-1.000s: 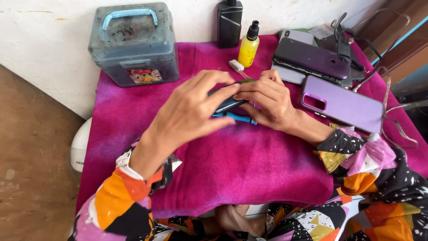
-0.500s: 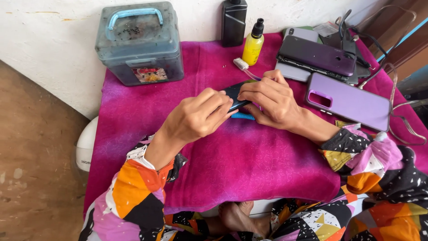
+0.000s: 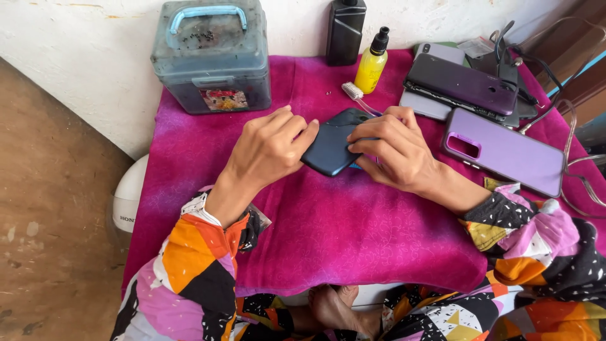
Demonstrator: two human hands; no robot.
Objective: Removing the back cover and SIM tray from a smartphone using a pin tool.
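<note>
Gripping a dark blue phone (image 3: 332,148) from both sides above the magenta cloth (image 3: 353,233) on the bench: left hand (image 3: 271,148) with fingers curled on its left edge, right hand (image 3: 391,151) with fingers pressed flat on its right half. Lying just behind, a toothbrush (image 3: 352,92); further back, a yellow bottle (image 3: 371,61), a grey box (image 3: 211,60), stacked phones (image 3: 464,85), and to the right a purple phone (image 3: 505,151).

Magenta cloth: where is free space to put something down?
Bare magenta cloth lies between both hands and the near edge, and left below the grey box. The far right is crowded with phones and cables.
</note>
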